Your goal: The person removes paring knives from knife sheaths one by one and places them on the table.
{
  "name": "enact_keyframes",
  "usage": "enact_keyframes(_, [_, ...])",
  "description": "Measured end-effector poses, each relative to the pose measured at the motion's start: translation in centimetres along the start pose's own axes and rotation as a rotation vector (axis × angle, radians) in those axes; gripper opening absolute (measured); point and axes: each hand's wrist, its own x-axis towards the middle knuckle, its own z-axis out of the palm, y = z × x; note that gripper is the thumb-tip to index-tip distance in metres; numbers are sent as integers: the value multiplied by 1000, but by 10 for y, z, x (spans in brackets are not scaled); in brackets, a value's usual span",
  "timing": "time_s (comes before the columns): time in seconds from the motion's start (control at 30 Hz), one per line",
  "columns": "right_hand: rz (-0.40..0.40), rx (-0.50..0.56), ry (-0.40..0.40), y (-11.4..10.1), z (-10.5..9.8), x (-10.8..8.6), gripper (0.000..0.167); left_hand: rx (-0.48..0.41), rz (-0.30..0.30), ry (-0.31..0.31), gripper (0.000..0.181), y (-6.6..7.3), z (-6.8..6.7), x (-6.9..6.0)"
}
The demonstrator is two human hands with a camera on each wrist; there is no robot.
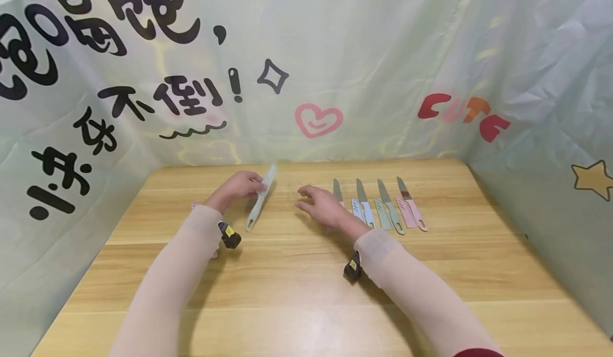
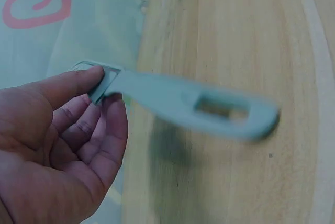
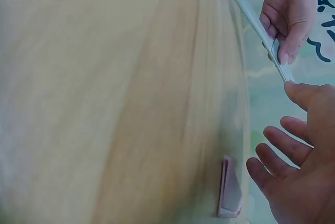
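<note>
My left hand [image 1: 241, 184] pinches a pale green knife [image 1: 257, 208] at its sheathed blade end, thumb on one side and fingers curled on the other. The knife is tilted above the table, and its slotted handle [image 2: 178, 103] points back toward me. The white-green sheath [image 1: 270, 174] covers the blade. To the right, my right hand [image 1: 323, 205] hovers with fingers spread and nothing in them, apart from the knife in the head view. It partly hides the leftmost knife [image 1: 338, 189] of a row.
Right of my right hand lie a blue knife [image 1: 365, 208], a green knife [image 1: 394, 213] and a pink knife [image 1: 414, 210], blades pointing away, each beside a sheath. Small pinkish things [image 1: 214, 254] show from behind my left forearm. A printed cloth [image 1: 364, 69] hangs behind the wooden table [image 1: 287, 293].
</note>
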Motion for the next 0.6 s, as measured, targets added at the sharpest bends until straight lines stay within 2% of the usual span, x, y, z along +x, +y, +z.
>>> enact_keyframes(0.3, [21,109,-19,-10,-4,-6,51,-153,24,-11,26,2,4,-5])
enact_keyframes(0.47, [27,147,-22,-14,-5,-8,49,-201,49,-12,30,6,10,-9])
enact_keyframes(0.6, [41,210,-35,-17,-6,-9,49,-295,65,-34,32,8,15,-13])
